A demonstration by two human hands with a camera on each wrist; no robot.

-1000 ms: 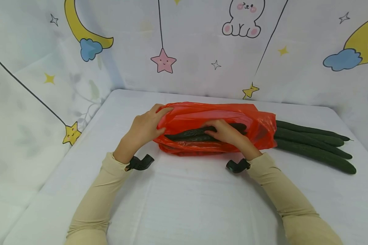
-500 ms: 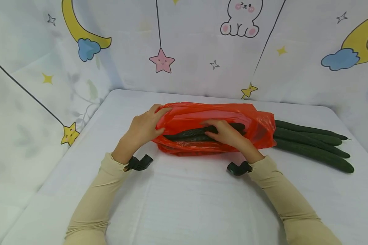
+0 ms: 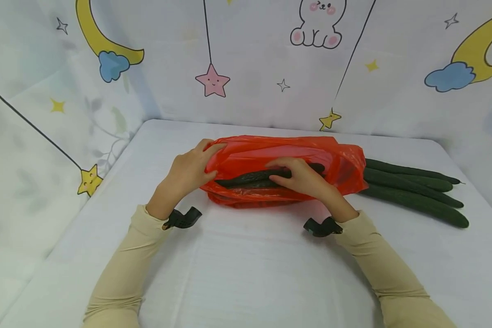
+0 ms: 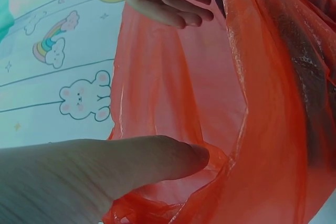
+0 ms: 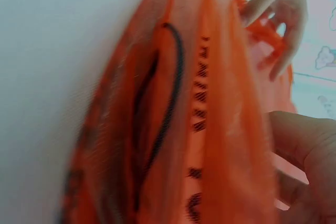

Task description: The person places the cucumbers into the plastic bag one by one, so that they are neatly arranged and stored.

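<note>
A thin red plastic bag (image 3: 266, 146) lies on its side, its mouth gaping toward the person. Dark green cucumbers (image 3: 242, 181) lie inside it. My left hand (image 3: 190, 166) holds the bag's left end, thumb and fingers spread apart at the rim; its thumb (image 4: 173, 158) extends across the opening in the left wrist view. My right hand (image 3: 301, 177) reaches into the mouth over the cucumbers, its fingers loosely bent. In the left wrist view the right hand's fingers (image 4: 173, 11) hang beside the bag wall with nothing gripped.
Several long cucumbers (image 3: 418, 200) lie side by side right of the bag, their left ends behind it. A white cloth (image 3: 254, 273) covers the table. Behind stands a fabric backdrop (image 3: 254, 41) printed with stars and moons.
The right hand has lifted slightly off the cucumbers inside the bag. The left hand keeps its place at the rim. The whole head view has shifted a little.
</note>
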